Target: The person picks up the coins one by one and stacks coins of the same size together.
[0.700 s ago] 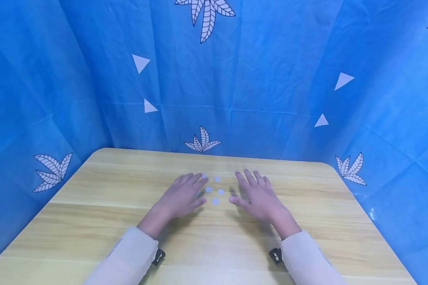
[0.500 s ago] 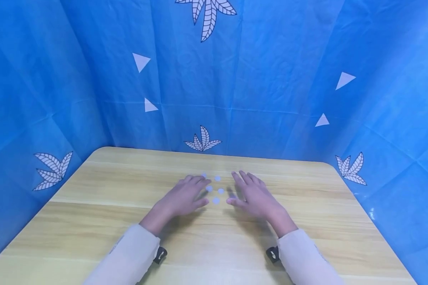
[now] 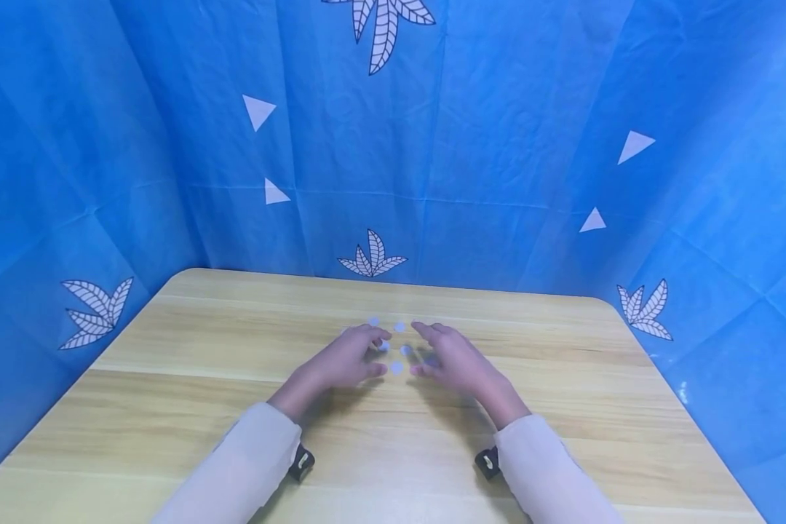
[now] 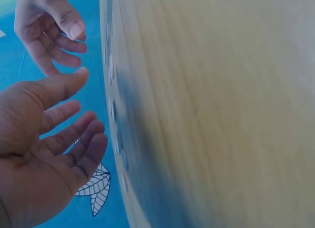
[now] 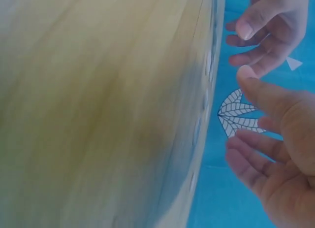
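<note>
Pale discs (image 3: 397,367): lying clustered at centre frame, between the hands; being round, they are showing no long axis.
Left hand (image 3: 348,356): hovering left of centre, thumb and fingers spreading apart, holding nothing.
Right hand (image 3: 457,360): mirroring it right of centre, holding nothing.
Nearer hand: neither is clearly leading.

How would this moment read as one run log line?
left hand: above table, empty | right hand: above table, empty | pale discs: lying on table

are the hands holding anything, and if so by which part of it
Nothing is held: the left hand and right hand both hover empty above the table, and the small pale discs lie on its surface.
</note>
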`<state>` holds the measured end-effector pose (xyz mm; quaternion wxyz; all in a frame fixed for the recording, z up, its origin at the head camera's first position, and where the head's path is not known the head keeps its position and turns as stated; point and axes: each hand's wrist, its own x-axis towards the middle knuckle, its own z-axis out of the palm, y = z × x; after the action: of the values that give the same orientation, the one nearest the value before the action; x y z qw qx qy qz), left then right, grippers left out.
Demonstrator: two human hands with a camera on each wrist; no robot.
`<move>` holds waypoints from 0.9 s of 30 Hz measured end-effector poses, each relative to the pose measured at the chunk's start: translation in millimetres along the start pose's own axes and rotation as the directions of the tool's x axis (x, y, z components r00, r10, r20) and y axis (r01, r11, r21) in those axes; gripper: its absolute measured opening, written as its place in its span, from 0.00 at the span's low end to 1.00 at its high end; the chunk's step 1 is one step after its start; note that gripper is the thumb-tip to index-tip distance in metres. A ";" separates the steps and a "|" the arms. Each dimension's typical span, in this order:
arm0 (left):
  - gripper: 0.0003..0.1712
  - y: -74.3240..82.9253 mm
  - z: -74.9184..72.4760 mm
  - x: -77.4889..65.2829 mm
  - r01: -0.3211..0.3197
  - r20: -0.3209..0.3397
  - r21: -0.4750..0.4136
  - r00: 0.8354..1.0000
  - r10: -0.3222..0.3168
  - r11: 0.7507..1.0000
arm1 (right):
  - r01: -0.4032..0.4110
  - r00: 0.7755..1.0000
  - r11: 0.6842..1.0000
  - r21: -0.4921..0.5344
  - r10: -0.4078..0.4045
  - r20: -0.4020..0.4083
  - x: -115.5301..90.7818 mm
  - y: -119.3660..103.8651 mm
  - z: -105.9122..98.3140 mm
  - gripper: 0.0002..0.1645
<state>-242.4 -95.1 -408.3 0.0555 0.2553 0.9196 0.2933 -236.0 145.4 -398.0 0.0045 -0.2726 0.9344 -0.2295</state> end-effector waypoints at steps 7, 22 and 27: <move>0.31 -1.1 8.9 8.0 0.053 0.012 -0.153 0.999 -0.052 0.987 | 0.028 1.000 0.990 0.137 -0.029 0.006 9.2 -0.6 5.9 0.37; 0.25 -0.1 8.8 14.5 0.146 0.056 -0.271 0.989 -0.135 0.952 | -0.084 0.995 0.946 0.313 0.063 0.076 22.2 -3.4 15.5 0.19; 0.22 0.0 10.0 17.0 0.182 0.081 -0.329 0.983 -0.164 0.927 | -0.118 0.990 0.925 0.361 0.083 0.111 25.2 0.8 18.0 0.17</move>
<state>-254.6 -81.5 -415.8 0.1476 0.1677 0.8735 0.4326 -255.5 125.5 -411.6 0.1110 -0.2289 0.8866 -0.3864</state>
